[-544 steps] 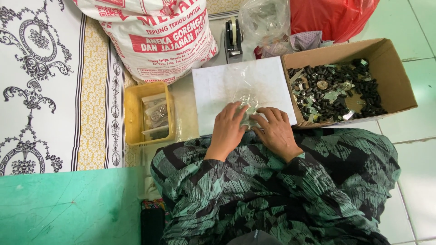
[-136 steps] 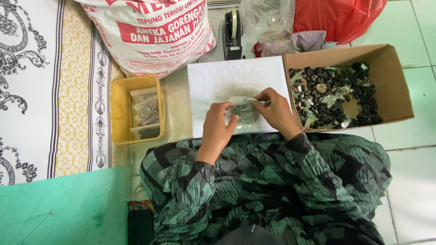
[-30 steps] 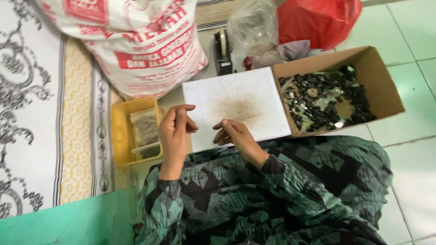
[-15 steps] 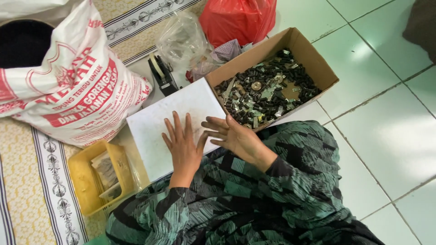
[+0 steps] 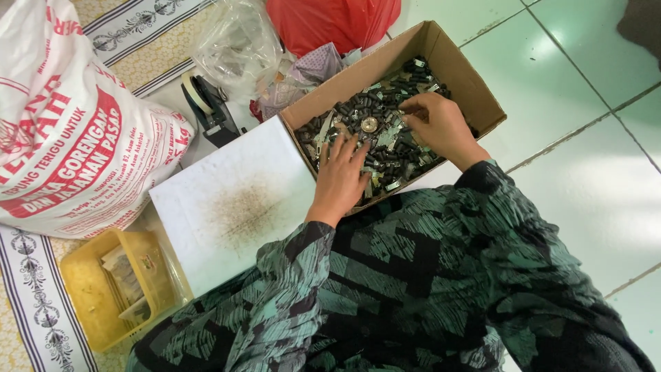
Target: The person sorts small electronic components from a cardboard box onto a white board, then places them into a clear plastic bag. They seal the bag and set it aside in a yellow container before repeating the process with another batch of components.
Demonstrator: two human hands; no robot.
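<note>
Both hands reach into a brown cardboard box [image 5: 475, 83] filled with small dark cylindrical parts and bits of metal [image 5: 385, 117]. My left hand [image 5: 342, 176] lies flat with spread fingers on the parts at the box's near left side. My right hand [image 5: 435, 125] rests on the parts in the middle of the box, its fingers curled down among them; whether it holds any is hidden. A white board [image 5: 234, 200] with a brownish smudge lies left of the box, bare.
A yellow plastic tray [image 5: 96, 303] with small clear packets stands at the lower left. A big white sack with red print [image 5: 69, 138] stands behind it. A black tape dispenser [image 5: 206, 107], a clear plastic bag [image 5: 237, 45] and a red bag [image 5: 330, 21] lie beyond the board. Pale tiled floor at right.
Both hands have left the white board and moved right into the cardboard box. The view has swung so the box sits more central.
</note>
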